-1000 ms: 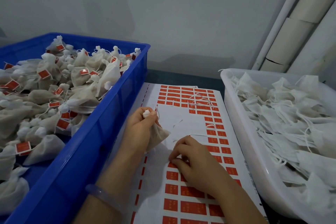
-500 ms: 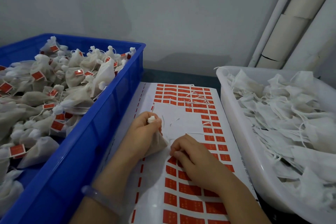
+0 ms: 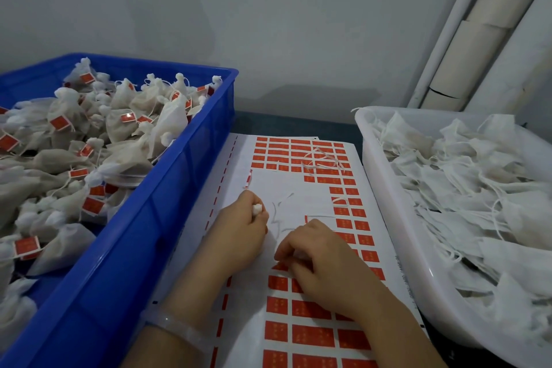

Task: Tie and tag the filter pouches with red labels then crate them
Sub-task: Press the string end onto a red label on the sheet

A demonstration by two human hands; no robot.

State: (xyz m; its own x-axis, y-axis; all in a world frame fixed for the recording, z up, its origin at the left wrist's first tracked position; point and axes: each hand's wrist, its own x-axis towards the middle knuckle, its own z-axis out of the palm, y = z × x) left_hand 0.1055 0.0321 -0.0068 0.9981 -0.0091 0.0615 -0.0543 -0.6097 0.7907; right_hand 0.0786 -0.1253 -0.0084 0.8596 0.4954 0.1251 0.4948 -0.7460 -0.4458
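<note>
**Right hand drops to the label rows; pouch drawn in close**

Over the last second the left hand [image 3: 239,236] has slid toward 6 o'clock on the label sheet [image 3: 286,188], bringing the pouch [image 3: 257,208] with it. Its fingers are clamped round the neck. Only the white knotted top shows now, at the 12 o'clock edge of the fist, whereas a second ago the pouch body hung out at 4 o'clock. The drawstring [image 3: 275,218] trails loose over the bare backing toward the right hand [image 3: 322,260].

The right hand has also come back toward 6 o'clock, off the stripped patch, to the nearest full rows of red labels [image 3: 310,309]. Its fingers [image 3: 288,251] are curled together, tips down at a label's corner. We cannot tell whether one is lifted yet.

Reading: tying looks done, and tagging is the step in hand. A label has to be peeled and closed over the string end. The pouch then goes to the blue crate [image 3: 167,188] at 9 o'clock, among the tagged pouches [image 3: 125,116]. The white tub [image 3: 385,188] at 3 o'clock holds plenty of untagged stock [image 3: 466,176], so we judge the batch far from finished.
</note>
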